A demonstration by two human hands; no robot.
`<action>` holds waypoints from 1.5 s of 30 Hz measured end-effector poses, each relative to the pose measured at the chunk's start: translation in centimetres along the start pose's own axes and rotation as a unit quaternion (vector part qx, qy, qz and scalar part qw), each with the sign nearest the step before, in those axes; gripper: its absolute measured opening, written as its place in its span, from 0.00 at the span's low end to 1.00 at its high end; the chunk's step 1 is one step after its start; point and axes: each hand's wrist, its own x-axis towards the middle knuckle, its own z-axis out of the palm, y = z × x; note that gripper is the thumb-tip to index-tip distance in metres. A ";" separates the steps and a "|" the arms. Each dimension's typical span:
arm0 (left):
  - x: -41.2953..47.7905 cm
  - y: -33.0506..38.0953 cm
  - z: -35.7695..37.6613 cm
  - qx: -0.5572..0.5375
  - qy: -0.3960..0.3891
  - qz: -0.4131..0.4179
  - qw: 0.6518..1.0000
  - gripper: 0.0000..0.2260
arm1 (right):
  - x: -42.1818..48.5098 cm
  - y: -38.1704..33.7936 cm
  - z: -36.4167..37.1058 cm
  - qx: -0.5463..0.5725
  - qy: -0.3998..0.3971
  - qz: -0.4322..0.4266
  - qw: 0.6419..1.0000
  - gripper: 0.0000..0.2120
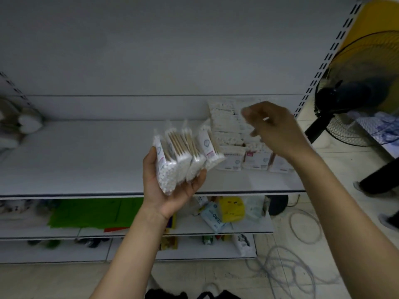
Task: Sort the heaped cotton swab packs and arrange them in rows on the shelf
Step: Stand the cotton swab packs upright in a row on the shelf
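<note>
Your left hand point(172, 186) clamps a fan of packs point(185, 152) above the white shelf point(86, 165). Your right hand point(274, 128), blurred, fingers loosely bent and empty, hovers over rows point(228, 130) at the shelf's right rear. Fan point(356, 93) stands right; cables point(302, 229) on the floor.

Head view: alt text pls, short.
A person's left grip holds a fanned bunch of cotton swab packs in front of a white shelf. The blurred right grip, fingers loosely curled and holding nothing, hovers over the shelved rows of packs at the shelf's right end.
</note>
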 end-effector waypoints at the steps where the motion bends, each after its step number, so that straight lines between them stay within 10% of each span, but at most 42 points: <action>1: 0.2 0.1 0.5 0.014 -0.011 0.002 1.000 0.28 | 0.4 -1.1 0.1 0.013 -0.074 0.022 0.997 0.14; 8: 1.1 1.9 1.3 0.035 -0.053 0.041 0.997 0.30 | 3.6 -4.6 2.4 0.013 -0.228 -0.001 0.974 0.09; 16: 3.8 5.1 -2.5 0.000 0.117 0.089 0.989 0.34 | 9.6 -6.7 -0.5 0.071 -0.192 -0.006 0.979 0.08; 24: 6.4 7.3 -6.7 0.048 0.159 0.034 0.986 0.48 | 15.9 -5.0 5.7 -0.129 -0.125 -0.069 0.981 0.14; 30: 7.0 8.3 -9.0 0.018 0.115 -0.017 0.993 0.35 | 18.6 -2.4 11.8 -0.373 -0.139 -0.096 0.913 0.12; 38: 7.3 8.9 -8.8 -0.001 0.083 -0.071 0.994 0.34 | 17.9 -1.3 14.3 -0.656 -0.156 -0.210 0.708 0.10; 45: 7.1 9.0 -8.9 0.002 0.107 -0.060 0.992 0.35 | 16.8 -3.0 14.4 -0.673 -0.130 -0.214 0.696 0.13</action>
